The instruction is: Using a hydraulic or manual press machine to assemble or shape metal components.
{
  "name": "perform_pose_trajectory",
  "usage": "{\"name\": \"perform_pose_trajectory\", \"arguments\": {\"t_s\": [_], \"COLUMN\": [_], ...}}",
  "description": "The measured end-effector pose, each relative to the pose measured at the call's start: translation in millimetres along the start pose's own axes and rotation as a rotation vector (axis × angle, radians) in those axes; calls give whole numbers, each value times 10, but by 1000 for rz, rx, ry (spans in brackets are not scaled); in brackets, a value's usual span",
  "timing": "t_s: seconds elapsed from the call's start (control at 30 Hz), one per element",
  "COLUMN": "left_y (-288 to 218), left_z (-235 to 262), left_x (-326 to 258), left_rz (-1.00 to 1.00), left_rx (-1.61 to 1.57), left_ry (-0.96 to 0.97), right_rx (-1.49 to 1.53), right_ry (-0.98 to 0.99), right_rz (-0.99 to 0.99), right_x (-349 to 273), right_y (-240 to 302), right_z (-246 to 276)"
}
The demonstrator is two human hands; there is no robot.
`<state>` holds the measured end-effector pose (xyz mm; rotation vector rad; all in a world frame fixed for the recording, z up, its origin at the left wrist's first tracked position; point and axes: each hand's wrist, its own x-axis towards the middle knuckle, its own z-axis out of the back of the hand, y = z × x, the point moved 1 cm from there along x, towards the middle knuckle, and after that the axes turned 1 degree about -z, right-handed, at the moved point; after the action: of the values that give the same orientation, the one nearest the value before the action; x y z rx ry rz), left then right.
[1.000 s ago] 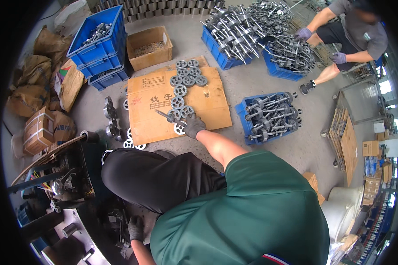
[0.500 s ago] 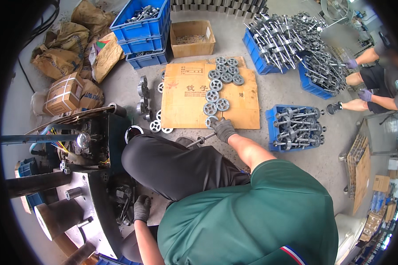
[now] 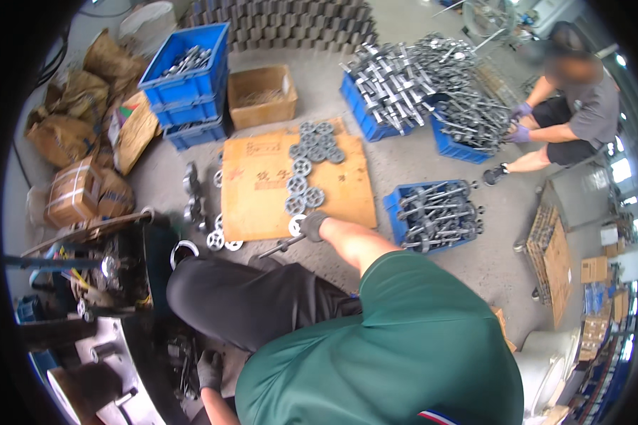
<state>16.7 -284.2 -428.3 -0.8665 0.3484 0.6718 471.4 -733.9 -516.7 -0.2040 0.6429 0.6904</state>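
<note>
My right hand [image 3: 312,225], in a dark grey glove, is closed around the upper end of a thin metal shaft [image 3: 282,246]. The shaft slants down left toward my knee and has a thicker collar along it. Beside the fingers a spoked metal wheel [image 3: 297,226] lies at the near edge of a flat cardboard sheet [image 3: 256,205]. More grey spoked wheels [image 3: 301,167] form a line and a cluster further up the sheet. Low down near the machine, my gloved left hand [image 3: 210,370] has its fingers loosely extended, with nothing visible in it.
Blue crates [image 3: 397,227] of wheeled shafts stand to the right and far right. A co-worker [image 3: 581,99] handles shafts there. Stacked blue bins [image 3: 191,88] and a cardboard box [image 3: 262,117] sit at the back. A machine [image 3: 120,361] is close on my left; loose wheels [image 3: 215,241] lie nearby.
The whole view has swung, moving the scene left. My right hand stays by the same near wheel with the shaft. The co-worker's hands have drawn together at the far-right crate.
</note>
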Motion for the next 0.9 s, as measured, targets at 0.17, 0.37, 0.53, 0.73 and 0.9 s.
{"name": "perform_pose_trajectory", "arguments": {"t_s": [0.17, 0.37, 0.53, 0.73, 0.9], "left_y": [117, 326, 293, 33, -109], "left_z": [-15, -81, -50, -16, -9], "left_x": [67, 116, 24, -91, -97], "left_rz": [-13, -77, -9, 85, 62], "left_rx": [4, -49, -79, -126, -79], "left_ry": [20, 19, 72, 79, 77], "right_rx": [1, -74, -148, -104, -6], "right_ry": [-115, -367, -352, -336, -159], "right_rz": [-48, 162, 138, 134, 77], "right_x": [-166, -572, -661, -571, -595], "right_y": [80, -223, -402, -399, -356], "right_z": [14, -214, -362, -432, -327]}}
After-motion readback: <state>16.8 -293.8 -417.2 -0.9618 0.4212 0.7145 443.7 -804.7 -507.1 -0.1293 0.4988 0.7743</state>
